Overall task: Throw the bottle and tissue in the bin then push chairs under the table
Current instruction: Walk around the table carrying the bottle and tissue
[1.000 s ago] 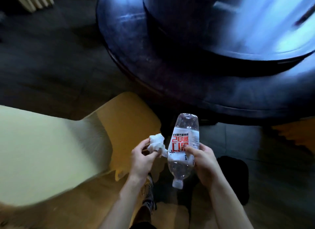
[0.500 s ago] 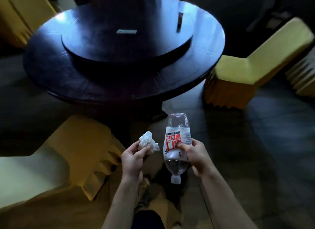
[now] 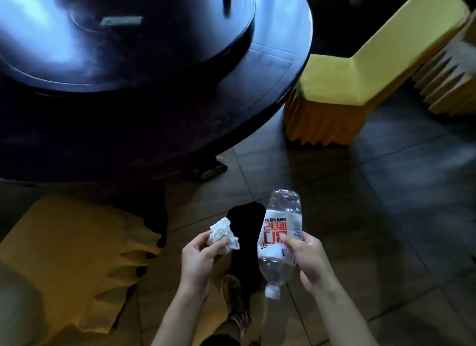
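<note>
Bottle and tissue both in hand, carried clear of the table, no bin in view.

Bottle [image 3: 281, 238] hangs cap-down in the right hand [image 3: 310, 263], fingers wrapped round its labelled middle, likely just how it was picked up; it looks nearly empty. Left hand [image 3: 198, 259] pinches the crumpled tissue [image 3: 223, 234] between thumb and fingertips, so one item per hand leaves each free to drop separately. Both are held over the tiled floor, off the round table's [image 3: 270, 93] near edge. Two yellow-covered chairs, one [image 3: 360, 88] by the table's right edge, one [image 3: 74, 263] at its near-left edge, stand pulled out, not yet pushed in.
</note>
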